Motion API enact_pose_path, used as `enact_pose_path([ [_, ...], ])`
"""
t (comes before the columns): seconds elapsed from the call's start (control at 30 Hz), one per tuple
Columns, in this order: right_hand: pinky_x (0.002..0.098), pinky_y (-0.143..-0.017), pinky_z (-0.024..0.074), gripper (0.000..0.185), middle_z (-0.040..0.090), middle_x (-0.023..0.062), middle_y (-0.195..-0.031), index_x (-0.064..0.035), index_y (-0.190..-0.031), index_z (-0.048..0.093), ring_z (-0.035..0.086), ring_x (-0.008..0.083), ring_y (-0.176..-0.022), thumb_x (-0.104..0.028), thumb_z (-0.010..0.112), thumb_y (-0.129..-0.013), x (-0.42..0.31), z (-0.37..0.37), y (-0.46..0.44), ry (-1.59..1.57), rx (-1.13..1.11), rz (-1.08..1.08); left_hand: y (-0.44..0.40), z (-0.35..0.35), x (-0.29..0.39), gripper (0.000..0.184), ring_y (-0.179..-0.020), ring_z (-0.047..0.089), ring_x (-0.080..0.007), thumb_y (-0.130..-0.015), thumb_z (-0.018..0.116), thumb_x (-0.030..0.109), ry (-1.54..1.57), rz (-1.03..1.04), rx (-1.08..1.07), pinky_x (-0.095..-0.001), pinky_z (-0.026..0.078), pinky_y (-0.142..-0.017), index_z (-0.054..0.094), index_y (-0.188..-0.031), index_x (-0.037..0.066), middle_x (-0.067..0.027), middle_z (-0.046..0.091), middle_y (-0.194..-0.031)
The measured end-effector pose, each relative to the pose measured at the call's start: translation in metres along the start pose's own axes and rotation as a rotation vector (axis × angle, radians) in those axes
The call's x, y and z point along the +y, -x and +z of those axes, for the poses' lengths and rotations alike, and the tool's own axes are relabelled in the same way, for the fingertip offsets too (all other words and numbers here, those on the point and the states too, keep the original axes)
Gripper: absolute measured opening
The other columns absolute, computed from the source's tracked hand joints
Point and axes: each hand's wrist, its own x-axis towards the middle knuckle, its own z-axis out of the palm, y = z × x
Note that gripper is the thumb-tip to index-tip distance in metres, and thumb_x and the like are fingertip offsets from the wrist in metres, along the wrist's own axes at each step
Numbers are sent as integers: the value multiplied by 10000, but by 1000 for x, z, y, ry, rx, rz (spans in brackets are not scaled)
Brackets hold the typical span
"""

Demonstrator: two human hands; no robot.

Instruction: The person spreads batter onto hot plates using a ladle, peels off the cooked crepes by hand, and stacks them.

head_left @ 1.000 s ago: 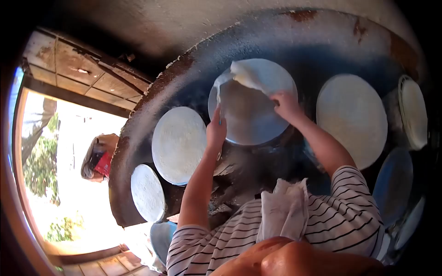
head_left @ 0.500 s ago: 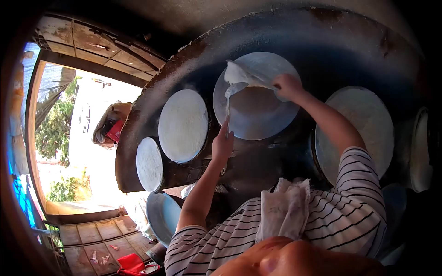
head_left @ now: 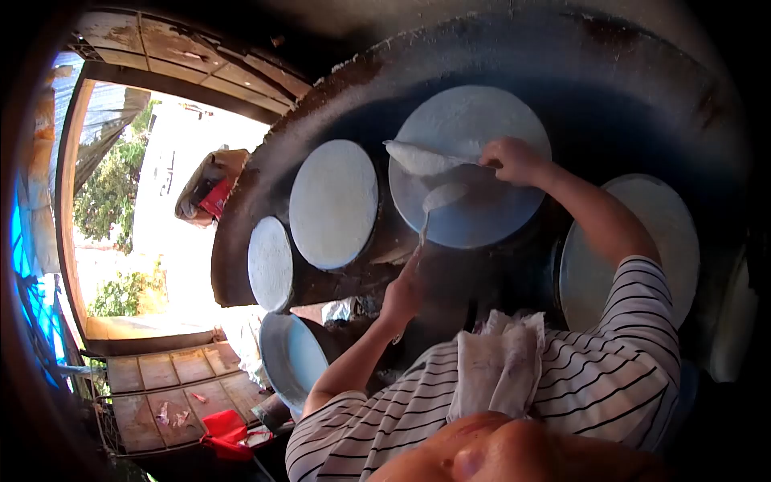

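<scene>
My left hand [head_left: 402, 297] is closed around the handle of a spoon [head_left: 444, 196] smeared with white batter. Its bowl hangs over the near part of a round grey metal plate [head_left: 482, 225]. Higher up, my right hand [head_left: 514, 162] pinches one end of a long white thing [head_left: 423, 159] that looks coated in batter; its exact kind is unclear. That white thing stretches leftward over the plate, apart from the spoon. Whether either item touches the plate, I cannot tell.
Two round plates with whitish surfaces, a larger one [head_left: 333, 205] and a smaller one [head_left: 271, 265], lie left. Another pale round plate [head_left: 634, 249] lies right, by my right arm. A metal basin [head_left: 297, 361] stands lower left. A dark curved rim [head_left: 249, 193] surrounds the plates.
The spoon has come away from the white thing, moving toward me and to the right. In my right hand the white thing now lies lower and flatter. The view has shifted slightly.
</scene>
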Motion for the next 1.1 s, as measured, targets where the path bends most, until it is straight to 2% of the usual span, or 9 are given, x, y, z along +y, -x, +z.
enact_pose_path([
  [0.03, 374, -783, 479, 328, 656, 91, -901, -69, -913, 702, 606, 283, -883, -2, 635, -599, -8, -2, 8, -1, -33, -21, 13, -2, 6, 598, -994, 624, -338, -897, 522, 132, 34, -153, -70, -353, 476, -800, 295, -1438, 247, -243, 604, -1091],
  [0.17, 352, -756, 481, 332, 672, 80, -913, -56, -919, 704, 623, 220, -853, -12, 646, -595, -8, -43, -1, -141, -220, 200, 28, 10, -31, 586, -1022, 623, -288, -891, 528, 119, 72, 337, 117, -333, 465, -832, 319, -1430, 213, -197, 568, -1221],
  [0.33, 311, -647, 474, 367, 674, 77, -835, -52, -902, 717, 598, 199, -667, -3, 642, -546, -13, -42, 2, -142, -242, -26, 31, -1, -29, 577, -714, 609, -135, -897, 519, 69, 232, -28, 19, -267, 474, -620, 332, -1433, 177, -94, 624, -1119],
  [0.47, 300, -535, 457, 414, 665, 74, -736, -82, -941, 725, 542, 129, -534, -23, 643, -540, 4, -71, 49, -300, -304, 178, 36, -28, -30, 582, -462, 429, -22, -907, 498, 38, 455, -87, 118, -201, 360, -418, 328, -1439, 202, -4, 628, -843],
  [0.73, 332, -827, 479, 361, 653, 96, -907, -32, -914, 688, 627, 233, -914, 26, 639, -562, -17, -47, 107, -167, 145, 183, 29, 2, -27, 553, -498, 456, -18, -928, 440, 56, 597, 34, -3, -187, 354, -417, 285, -1452, 146, -19, 626, -976],
  [0.83, 370, -838, 476, 302, 640, 97, -988, -18, -900, 666, 606, 278, -947, 42, 619, -608, -25, -22, 124, -57, 239, 210, 3, 12, -2, 580, -449, 405, -19, -914, 453, 19, 671, 28, 22, -192, 337, -406, 289, -1451, 164, 70, 457, -588],
  [0.9, 377, -830, 476, 280, 638, 100, -984, -19, -895, 664, 592, 289, -962, 34, 611, -625, -60, -3, 130, 10, 176, 126, -28, 56, -57, 588, -459, 396, -12, -912, 458, 10, 496, 323, 120, -186, 330, -409, 282, -1453, 157, 71, 469, -604],
  [1.03, 370, -743, 488, 235, 642, 75, -975, -51, -866, 665, 611, 253, -873, 39, 618, -655, -137, 21, 210, 224, 204, 171, 22, -2, -38, 554, -1050, 463, -131, -934, 423, 24, 544, 431, -121, -262, 452, -769, 263, -1455, 126, -92, 429, -1237],
  [1.1, 330, -653, 491, 251, 646, 64, -962, -50, -938, 639, 624, 194, -784, 35, 632, -702, -162, 75, 221, -231, 600, 243, 25, -51, -44, 563, -967, 546, -126, -939, 410, 21, 708, 613, -208, -246, 483, -720, 235, -1463, 129, -107, 524, -1174],
])
